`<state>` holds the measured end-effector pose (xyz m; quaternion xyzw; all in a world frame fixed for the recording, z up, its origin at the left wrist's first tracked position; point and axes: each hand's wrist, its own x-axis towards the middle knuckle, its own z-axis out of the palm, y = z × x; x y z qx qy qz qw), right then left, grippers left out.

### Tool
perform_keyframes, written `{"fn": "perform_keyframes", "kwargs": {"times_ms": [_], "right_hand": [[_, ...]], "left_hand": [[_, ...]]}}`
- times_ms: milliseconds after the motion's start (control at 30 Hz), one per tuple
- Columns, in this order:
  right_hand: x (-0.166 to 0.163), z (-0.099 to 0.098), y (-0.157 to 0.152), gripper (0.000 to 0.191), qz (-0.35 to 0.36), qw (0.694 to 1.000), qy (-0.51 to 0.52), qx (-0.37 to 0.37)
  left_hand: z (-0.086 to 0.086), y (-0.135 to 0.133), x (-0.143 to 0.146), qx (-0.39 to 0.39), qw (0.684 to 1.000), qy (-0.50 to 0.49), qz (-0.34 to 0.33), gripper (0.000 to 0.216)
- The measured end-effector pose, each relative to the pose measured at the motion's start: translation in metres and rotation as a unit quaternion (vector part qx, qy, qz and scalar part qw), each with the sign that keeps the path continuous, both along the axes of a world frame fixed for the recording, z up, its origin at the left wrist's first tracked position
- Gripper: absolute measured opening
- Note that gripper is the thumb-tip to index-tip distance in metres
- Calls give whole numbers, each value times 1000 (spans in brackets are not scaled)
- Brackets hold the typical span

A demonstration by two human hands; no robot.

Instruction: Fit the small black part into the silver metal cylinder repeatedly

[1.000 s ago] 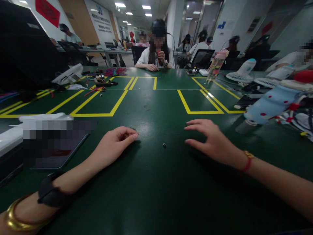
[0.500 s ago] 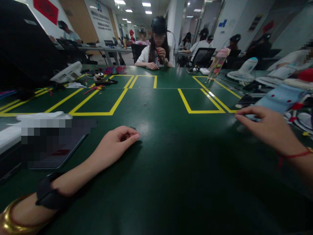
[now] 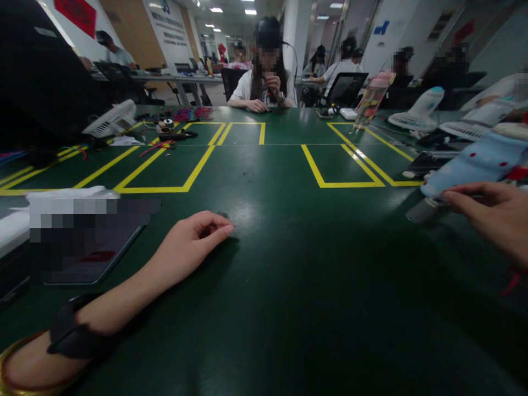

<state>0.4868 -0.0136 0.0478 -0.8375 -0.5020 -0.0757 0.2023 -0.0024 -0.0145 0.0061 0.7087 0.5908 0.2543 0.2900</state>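
Observation:
My left hand (image 3: 198, 239) rests on the dark green table (image 3: 280, 297), left of the middle. Its thumb and fingers are closed together at the tips, and whatever they may hold cannot be made out. At the right edge, my right hand (image 3: 490, 214) has thumb and fingertips pressed together. It is beside a light-blue item with red dots (image 3: 474, 162), which has a grey, tube-like end (image 3: 423, 209). Whether the right fingers touch this item or pinch something small is unclear.
A tablet-like slab (image 3: 103, 258) lies left of my left forearm. Yellow tape (image 3: 152, 190) marks the table. Farther off stand a pink-lidded bottle (image 3: 371, 99) and white fans (image 3: 421, 113). Across the table sits a person (image 3: 264, 93); wires and small parts (image 3: 167, 129) lie far left.
My right hand has moved right, toward the picture's edge, uncovering the grey end of the blue item. My left hand stays nearly in place. The view has shifted slightly.

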Motion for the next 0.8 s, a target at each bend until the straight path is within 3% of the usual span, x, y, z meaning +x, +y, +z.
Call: {"fn": "perform_keyframes", "kwargs": {"times_ms": [167, 800], "right_hand": [[-1, 2, 0, 28, 3, 999, 15, -28], [1, -3, 1, 34, 4, 998, 53, -19]], "left_hand": [[0, -1, 1, 3, 1000, -2, -2, 32], [3, -1, 2, -11, 1000, -7, -2, 30]]}}
